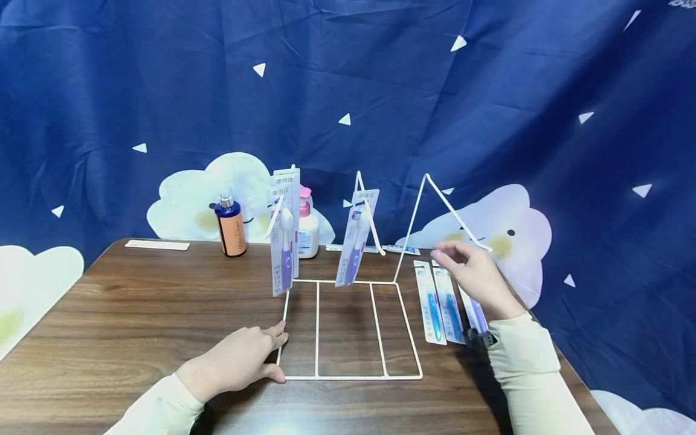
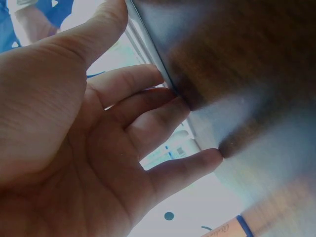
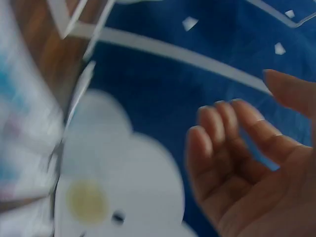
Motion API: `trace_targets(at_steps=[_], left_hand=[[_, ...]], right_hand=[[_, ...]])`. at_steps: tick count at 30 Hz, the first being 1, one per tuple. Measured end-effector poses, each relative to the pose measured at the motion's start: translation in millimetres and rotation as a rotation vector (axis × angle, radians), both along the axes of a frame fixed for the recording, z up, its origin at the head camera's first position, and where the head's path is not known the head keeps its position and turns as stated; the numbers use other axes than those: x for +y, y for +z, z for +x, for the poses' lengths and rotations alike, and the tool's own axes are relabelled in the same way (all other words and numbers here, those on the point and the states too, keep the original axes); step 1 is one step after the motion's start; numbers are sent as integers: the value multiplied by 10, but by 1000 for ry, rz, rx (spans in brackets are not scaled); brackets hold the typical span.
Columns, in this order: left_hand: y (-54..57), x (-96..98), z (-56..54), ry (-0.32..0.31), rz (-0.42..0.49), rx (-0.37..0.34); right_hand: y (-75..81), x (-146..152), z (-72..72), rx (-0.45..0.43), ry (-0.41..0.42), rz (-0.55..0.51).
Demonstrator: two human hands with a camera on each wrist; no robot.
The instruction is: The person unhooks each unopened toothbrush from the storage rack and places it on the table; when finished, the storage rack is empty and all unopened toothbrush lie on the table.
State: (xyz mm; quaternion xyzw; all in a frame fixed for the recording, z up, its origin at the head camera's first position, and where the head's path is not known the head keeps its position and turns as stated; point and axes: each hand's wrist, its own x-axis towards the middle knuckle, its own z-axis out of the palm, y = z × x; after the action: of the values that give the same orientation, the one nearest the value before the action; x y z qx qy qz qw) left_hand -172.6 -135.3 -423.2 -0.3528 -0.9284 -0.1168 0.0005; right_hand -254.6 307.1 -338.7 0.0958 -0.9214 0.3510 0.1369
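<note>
A white wire rack (image 1: 350, 378) stands on the table, with three bent arms rising at its back. Packaged toothbrushes (image 1: 284, 241) hang in a stack from the left arm, and one purple toothbrush pack (image 1: 356, 244) hangs from the middle arm. Nothing hangs from the right arm (image 1: 452, 208). At the rack's front left corner, my left hand (image 1: 236, 360) rests with thumb and fingertips against the wire, fingers spread. My right hand (image 1: 478, 275), fingers loosely bent and holding nothing, hovers over toothbrush packs (image 1: 431, 305) lying right of the rack; it partly hides a purple one (image 1: 474, 311).
Toward the back edge stand a blue and orange bottle (image 1: 232, 229) and a white pump bottle (image 1: 308, 235) with a pink top. A flat white strip (image 1: 157, 244) lies at the back left. Behind the table hangs a blue curtain (image 1: 348, 72) with clouds.
</note>
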Motion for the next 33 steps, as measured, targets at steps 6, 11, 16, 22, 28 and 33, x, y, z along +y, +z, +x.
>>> trace_targets(at_steps=[6, 11, 16, 22, 28, 33], left_hand=[[-12, 4, 1, -7, -2, 9], [-39, 2, -2, 1, -3, 15], [-38, 1, -20, 3, -4, 19], [-22, 4, -31, 1, -3, 14], [-16, 9, -29, 4, -4, 7], [-11, 8, -26, 3, -2, 0]], right_hand=[[68, -407, 0, 78, 228, -421], [33, -706, 13, 67, 396, -696], [-20, -937, 23, -8, 466, -845], [-85, -1107, 30, -76, 479, -816], [-133, -1203, 57, -92, 429, -712], [-184, -1288, 61, -121, 401, -665]])
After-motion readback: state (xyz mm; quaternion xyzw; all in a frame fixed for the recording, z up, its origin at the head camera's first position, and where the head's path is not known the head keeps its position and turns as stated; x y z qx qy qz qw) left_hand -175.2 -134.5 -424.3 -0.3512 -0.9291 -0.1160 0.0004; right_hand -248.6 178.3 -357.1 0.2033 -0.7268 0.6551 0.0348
